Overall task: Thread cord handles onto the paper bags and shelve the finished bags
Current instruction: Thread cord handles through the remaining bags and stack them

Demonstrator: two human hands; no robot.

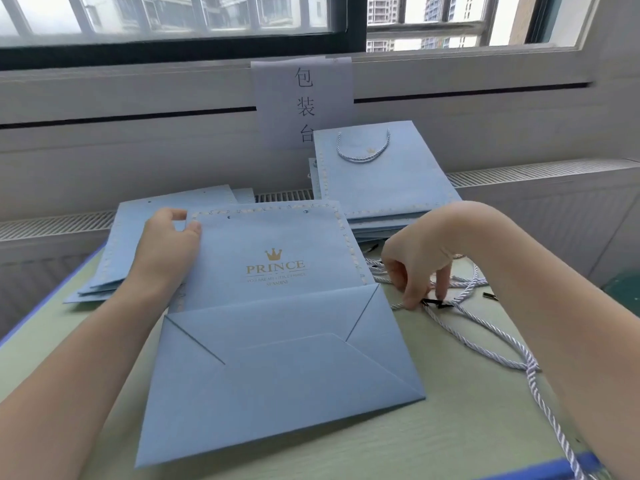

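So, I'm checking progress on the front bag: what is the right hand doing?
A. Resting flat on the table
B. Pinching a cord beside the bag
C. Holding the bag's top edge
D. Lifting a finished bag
B: the right hand pinches a cord at its black tips, right of the bag; the left hand holds the bag's top corner.

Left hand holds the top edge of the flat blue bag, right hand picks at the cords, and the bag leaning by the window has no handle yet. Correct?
Not quite: in the head view the leaning bag already has a cord handle. The rest stands.
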